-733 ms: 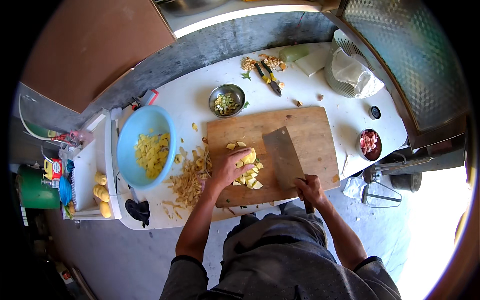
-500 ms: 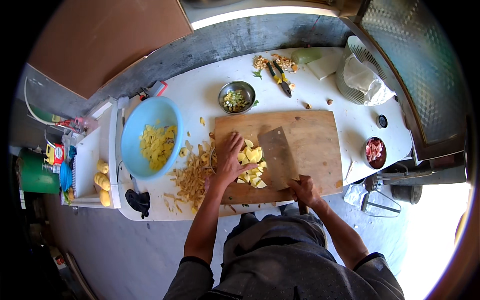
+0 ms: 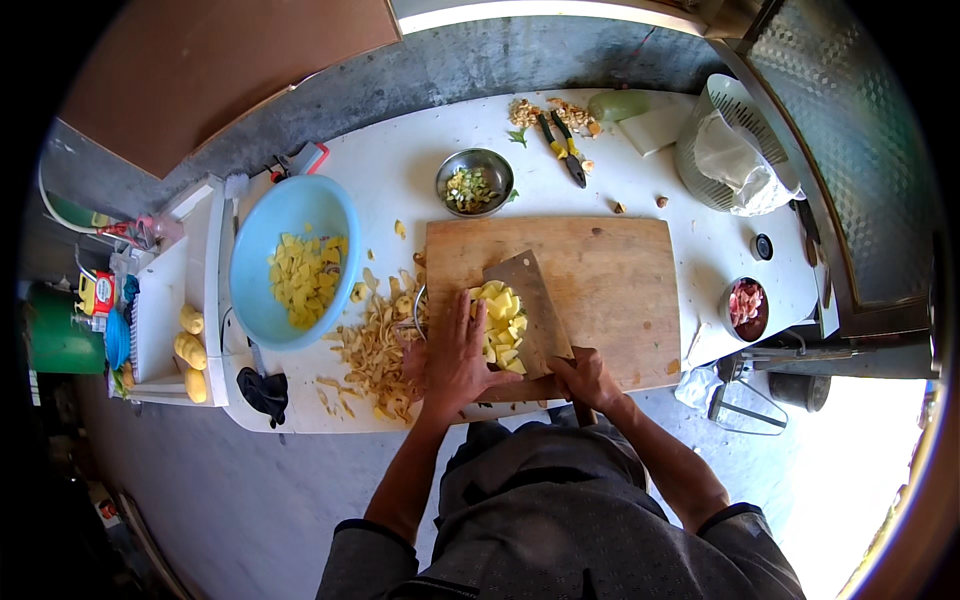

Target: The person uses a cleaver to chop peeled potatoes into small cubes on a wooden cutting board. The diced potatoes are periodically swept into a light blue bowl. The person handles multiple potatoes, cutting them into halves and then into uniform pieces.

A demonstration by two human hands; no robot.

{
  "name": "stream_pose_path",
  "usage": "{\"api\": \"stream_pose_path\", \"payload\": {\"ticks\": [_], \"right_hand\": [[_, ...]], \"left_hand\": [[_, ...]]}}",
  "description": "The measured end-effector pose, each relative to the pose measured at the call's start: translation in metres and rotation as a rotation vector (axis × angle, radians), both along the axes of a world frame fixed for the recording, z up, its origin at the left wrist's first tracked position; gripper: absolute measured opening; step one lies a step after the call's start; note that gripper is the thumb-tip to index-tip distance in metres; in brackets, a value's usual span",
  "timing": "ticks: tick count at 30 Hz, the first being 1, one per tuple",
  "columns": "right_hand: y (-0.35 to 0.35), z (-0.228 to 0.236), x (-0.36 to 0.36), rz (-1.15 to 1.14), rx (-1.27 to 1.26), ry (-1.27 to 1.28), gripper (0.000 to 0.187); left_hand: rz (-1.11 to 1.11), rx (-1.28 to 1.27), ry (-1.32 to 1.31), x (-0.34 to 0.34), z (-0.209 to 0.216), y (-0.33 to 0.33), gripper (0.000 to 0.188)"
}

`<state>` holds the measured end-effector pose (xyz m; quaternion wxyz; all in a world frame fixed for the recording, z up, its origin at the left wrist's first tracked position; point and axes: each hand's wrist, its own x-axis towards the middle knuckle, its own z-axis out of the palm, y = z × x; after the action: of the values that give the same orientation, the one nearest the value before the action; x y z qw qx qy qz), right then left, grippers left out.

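Observation:
On the wooden cutting board [image 3: 610,290] lies a pile of pale yellow potato chunks [image 3: 502,320], bunched between my two hands. My left hand [image 3: 462,355] rests along the pile's left side, fingers stretched out and the thumb reaching across its near end. A broad cleaver [image 3: 533,305] lies low over the board, its blade against the pile's right side. My right hand [image 3: 588,378] is closed around the handle near the board's front edge. Left of the board stands a light blue basin [image 3: 245,300] with cut potato pieces [image 3: 303,275] in it.
Potato peelings [image 3: 375,345] spread left of the board. Behind it stand a metal bowl [image 3: 474,160] of chopped greens and pliers [image 3: 565,150]. To the right are a bowl of meat [image 3: 746,303] and a slatted basket [image 3: 725,100]. Whole potatoes [image 3: 190,350] lie far left.
The cleaver has slid left up against the potato chunks, which are now packed closer together. My left hand has turned along the pile, and the whole view has shifted slightly.

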<state>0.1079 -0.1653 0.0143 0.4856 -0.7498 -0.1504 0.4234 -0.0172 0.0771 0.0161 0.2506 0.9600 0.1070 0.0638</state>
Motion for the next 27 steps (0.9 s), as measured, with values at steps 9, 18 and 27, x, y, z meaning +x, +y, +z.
{"api": "stream_pose_path", "payload": {"ticks": [9, 18, 27], "right_hand": [[0.026, -0.009, -0.025, -0.027, 0.019, 0.122, 0.031], [0.059, 0.029, -0.04, 0.024, 0.134, 0.098, 0.024], [0.149, 0.099, -0.024, 0.162, 0.265, -0.037, 0.031]], "left_hand": [[0.263, -0.125, -0.207, 0.027, -0.029, -0.032, 0.116], [0.389, -0.249, -0.38, 0.02, 0.004, -0.023, 0.085], [0.438, -0.246, -0.778, 0.036, 0.055, 0.071, 0.08]]}}
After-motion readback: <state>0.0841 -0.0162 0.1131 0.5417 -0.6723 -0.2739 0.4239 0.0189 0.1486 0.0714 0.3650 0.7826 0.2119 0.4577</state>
